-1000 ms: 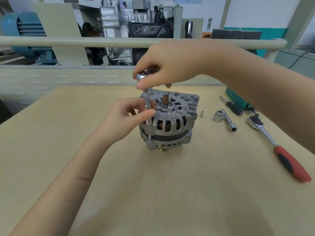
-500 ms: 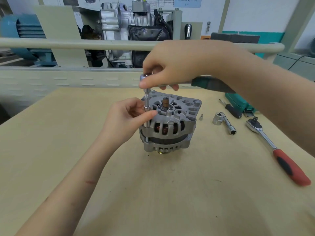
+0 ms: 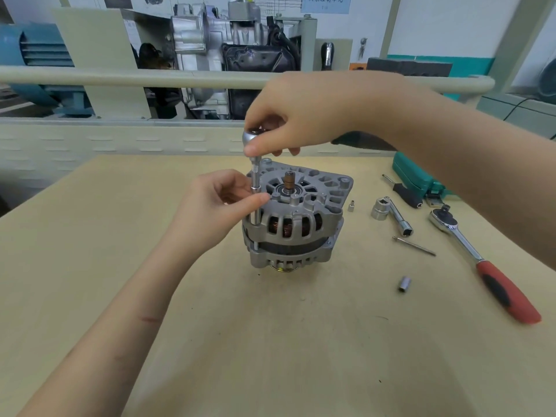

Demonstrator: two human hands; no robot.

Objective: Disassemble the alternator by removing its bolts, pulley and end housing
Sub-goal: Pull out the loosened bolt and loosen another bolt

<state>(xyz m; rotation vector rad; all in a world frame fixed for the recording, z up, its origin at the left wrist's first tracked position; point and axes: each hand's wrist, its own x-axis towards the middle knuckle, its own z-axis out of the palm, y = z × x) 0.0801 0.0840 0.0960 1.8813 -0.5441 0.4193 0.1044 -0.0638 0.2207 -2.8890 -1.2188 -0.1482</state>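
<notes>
R hand [image 3: 301, 115] grips ratchet head [image 3: 252, 136]; L hand [image 3: 216, 206] pinches extension [image 3: 255, 203] at alternator [image 3: 296, 218].

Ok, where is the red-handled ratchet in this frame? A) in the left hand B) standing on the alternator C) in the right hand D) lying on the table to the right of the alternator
D: the red-handled ratchet lies on the table, right of the alternator, untouched.

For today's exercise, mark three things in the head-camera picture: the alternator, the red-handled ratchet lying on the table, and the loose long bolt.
alternator [image 3: 296, 227], head view, on its slotted upper housing.
red-handled ratchet [image 3: 508, 291], head view, on its red grip.
long bolt [image 3: 414, 245], head view, on the middle of its thin shank.
</notes>
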